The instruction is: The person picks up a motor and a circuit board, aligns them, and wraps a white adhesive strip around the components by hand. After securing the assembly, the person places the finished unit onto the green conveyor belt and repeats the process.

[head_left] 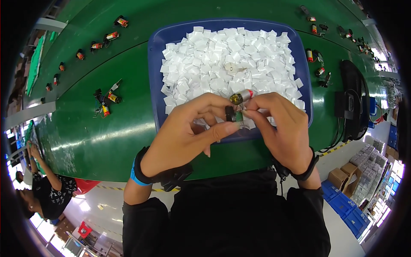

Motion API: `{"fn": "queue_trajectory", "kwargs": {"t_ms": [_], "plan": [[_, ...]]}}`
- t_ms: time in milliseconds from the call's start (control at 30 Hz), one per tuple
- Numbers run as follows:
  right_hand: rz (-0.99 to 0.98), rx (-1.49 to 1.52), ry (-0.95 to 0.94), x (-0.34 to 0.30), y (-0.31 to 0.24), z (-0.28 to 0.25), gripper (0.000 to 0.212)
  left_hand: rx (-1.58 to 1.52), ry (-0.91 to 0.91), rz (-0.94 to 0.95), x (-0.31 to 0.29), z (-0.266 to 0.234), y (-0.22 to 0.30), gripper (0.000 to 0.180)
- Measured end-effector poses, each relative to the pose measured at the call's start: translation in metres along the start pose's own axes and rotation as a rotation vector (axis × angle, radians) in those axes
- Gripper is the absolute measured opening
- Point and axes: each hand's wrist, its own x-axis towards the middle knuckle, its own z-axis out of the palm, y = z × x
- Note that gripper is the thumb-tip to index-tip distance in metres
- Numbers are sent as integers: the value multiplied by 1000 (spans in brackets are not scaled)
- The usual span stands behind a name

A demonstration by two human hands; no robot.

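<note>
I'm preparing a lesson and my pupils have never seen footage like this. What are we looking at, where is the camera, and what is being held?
There is no machine here, only a person's bare hands. The single picture comes from a wide fisheye camera worn on the person's head and looking down, so straight edges look curved. On the shiny green table sits a blue rectangular tray heaped with small white square pieces. Small wired parts with red-and-yellow cylinders lie to its left, and more to its right. Above the tray, the left hand holds a small assembly with a silver-and-red cylinder. The right hand's fingertips meet it from the other side; exactly what they pinch is too small to tell.
</note>
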Motion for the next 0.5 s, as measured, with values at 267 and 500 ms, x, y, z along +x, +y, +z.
{"fn": "queue_trajectory", "kwargs": {"t_ms": [267, 500], "plan": [[296, 179, 101, 3, 6, -18, 13, -25, -12, 55, 1, -3, 0, 33], [-373, -13, 84, 24, 3, -13, 31, -4, -63, 58, 2, -5, -2, 30]]}}
